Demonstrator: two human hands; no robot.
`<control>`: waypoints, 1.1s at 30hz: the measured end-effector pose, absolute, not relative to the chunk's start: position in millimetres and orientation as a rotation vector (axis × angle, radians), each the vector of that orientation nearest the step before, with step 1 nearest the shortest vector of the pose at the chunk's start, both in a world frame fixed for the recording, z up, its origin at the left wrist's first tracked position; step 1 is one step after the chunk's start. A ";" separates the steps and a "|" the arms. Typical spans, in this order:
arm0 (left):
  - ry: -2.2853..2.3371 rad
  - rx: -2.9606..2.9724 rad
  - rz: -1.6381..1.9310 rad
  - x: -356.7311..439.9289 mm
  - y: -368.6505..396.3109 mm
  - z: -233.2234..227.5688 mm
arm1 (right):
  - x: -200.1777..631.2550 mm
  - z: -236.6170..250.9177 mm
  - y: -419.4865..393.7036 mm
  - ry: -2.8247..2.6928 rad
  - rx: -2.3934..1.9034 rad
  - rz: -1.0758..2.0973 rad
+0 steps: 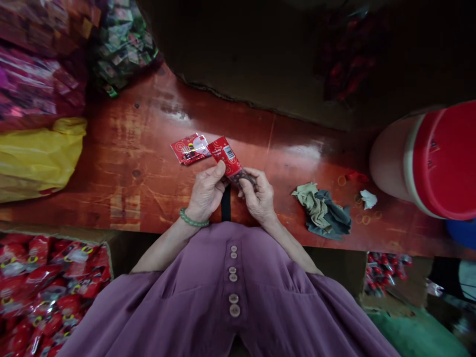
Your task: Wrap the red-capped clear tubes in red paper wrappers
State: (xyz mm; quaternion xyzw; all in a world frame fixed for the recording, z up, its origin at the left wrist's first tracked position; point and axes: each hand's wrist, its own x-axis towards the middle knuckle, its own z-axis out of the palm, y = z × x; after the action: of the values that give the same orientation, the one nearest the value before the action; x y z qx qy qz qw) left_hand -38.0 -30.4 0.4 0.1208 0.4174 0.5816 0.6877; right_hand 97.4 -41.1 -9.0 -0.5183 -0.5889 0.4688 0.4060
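Purple shirt [230, 297] nearest; both hands pinch one red packet [227, 157] over the bench [141, 144].
L→R: box of red packets [44, 292] low left, yellow bag [37, 153], loose packets [189, 148] on the bench just left of the held one, left hand [206, 193] with green bracelet [192, 219] on the packet's lower left, right hand [258, 196] on its lower end, rag [323, 208], red-lidded jar [427, 158].
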 end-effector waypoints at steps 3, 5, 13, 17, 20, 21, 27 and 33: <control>0.972 0.283 1.280 -38.1 -28.9 -4.1 | 96.2 -12.9 -40.6 -1.430 -1.301 1.238; 1.026 0.291 1.291 -34.5 -30.1 -7.3 | 93.7 -15.8 -41.7 -1.428 -1.314 1.207; 1.138 0.291 1.393 -20.7 -26.8 -8.6 | 81.8 -18.5 -37.4 -1.456 -1.301 1.024; 1.053 0.335 1.357 -30.4 -22.3 -3.0 | 81.9 -17.2 -29.1 -1.270 -1.220 1.396; 1.021 0.368 1.375 -37.2 -20.2 -0.3 | 82.2 -16.9 -26.0 -1.278 -1.165 1.444; 1.022 0.375 1.375 -38.7 -19.5 0.1 | 82.3 -16.9 -25.7 -1.286 -1.159 1.455; 1.054 0.345 1.329 -40.0 -18.4 -2.8 | 88.6 -18.8 -29.7 -1.398 -1.220 1.442; 1.050 0.393 1.302 -38.7 -17.8 -0.4 | 95.9 -20.8 -31.5 -1.423 -1.208 1.357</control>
State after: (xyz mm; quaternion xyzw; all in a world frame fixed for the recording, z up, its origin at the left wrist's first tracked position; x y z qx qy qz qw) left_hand -38.7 -17.8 -0.4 0.1734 0.4626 0.5740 0.6530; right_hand 95.9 -31.5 -20.8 -0.4786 -0.5638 0.5378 0.4049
